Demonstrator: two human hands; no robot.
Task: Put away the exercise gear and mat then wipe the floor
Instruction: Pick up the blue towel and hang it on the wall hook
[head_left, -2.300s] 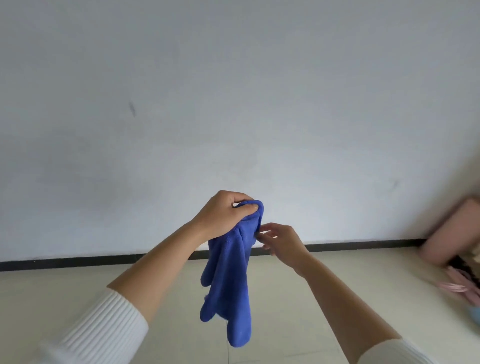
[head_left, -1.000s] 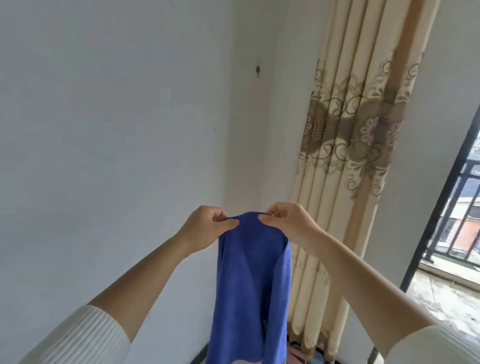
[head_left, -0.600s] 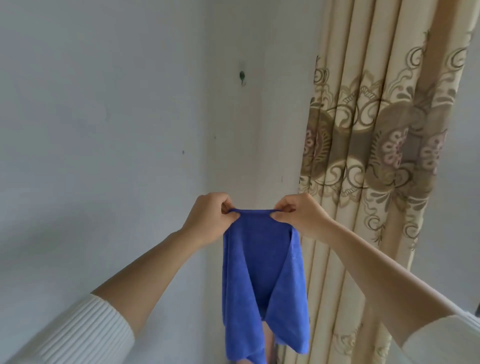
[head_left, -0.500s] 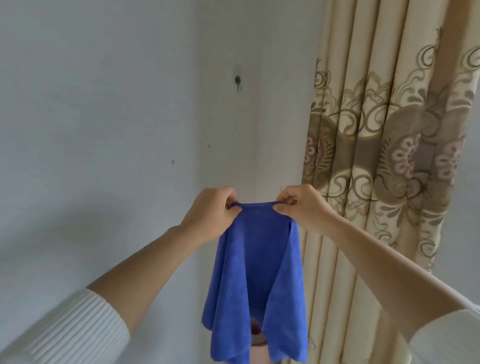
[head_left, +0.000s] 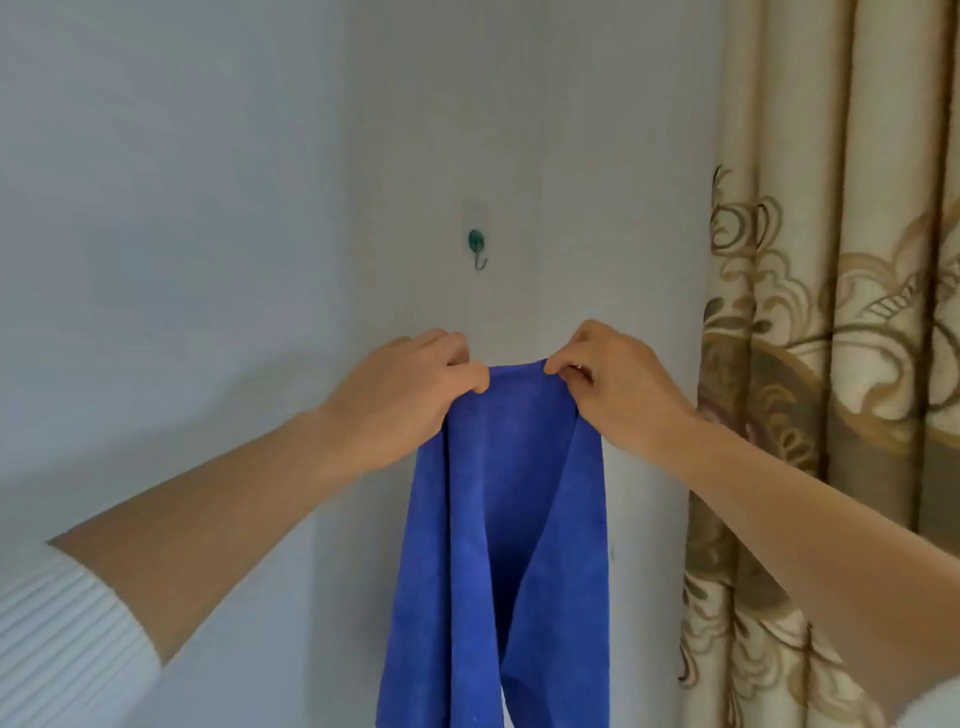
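A blue cloth (head_left: 511, 545) hangs down in front of a white wall, its lower end cut off by the frame's bottom edge. My left hand (head_left: 402, 397) pinches the cloth's top edge on the left and my right hand (head_left: 615, 387) pinches it on the right, so the edge is stretched between them. A small green wall hook (head_left: 477, 248) sits on the wall just above the gap between my hands, a short way over the cloth's top edge.
A beige curtain (head_left: 831, 364) with a brown floral pattern hangs at the right, close to my right forearm. A wall corner (head_left: 345, 208) runs down left of the hook. The floor is out of sight.
The view swung from the floor up to the corner with the hook. My right hand took hold of the cloth, and both hands raised it closer to the hook.
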